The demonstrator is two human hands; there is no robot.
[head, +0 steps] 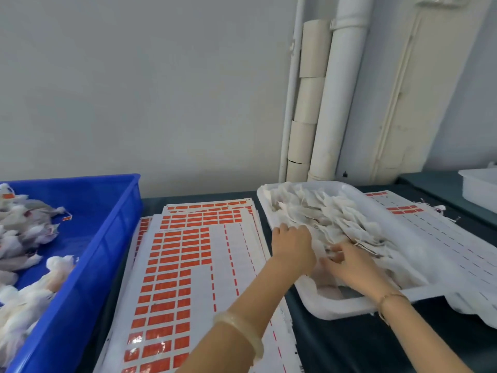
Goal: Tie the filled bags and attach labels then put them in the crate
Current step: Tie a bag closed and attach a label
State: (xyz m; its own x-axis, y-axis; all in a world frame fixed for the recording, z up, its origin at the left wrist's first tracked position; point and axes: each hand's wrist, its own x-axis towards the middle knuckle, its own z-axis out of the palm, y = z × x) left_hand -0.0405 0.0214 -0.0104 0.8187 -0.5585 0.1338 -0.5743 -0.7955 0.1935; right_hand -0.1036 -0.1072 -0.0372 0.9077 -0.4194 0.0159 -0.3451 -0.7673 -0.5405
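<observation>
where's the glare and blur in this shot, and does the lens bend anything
Head view: glare whitens the bottom red labels; head view: the right hand and bags in the white tray are blurred; head view: the wide lens tilts the wall pipes; head view: light flat, shadows faint.

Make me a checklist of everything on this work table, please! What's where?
Surface: dark table, mostly covered.
Job's things: blue crate at left holding tied bags; label sheets in the middle; white tray full of loose bags.
Clutter: mostly peeled sheets under the tray; white tub far right.
Hands: left hand and right hand both on the tray's bags; grip unclear.
Cables: nothing seen.
Surroundings: grey wall, white pipes.
</observation>
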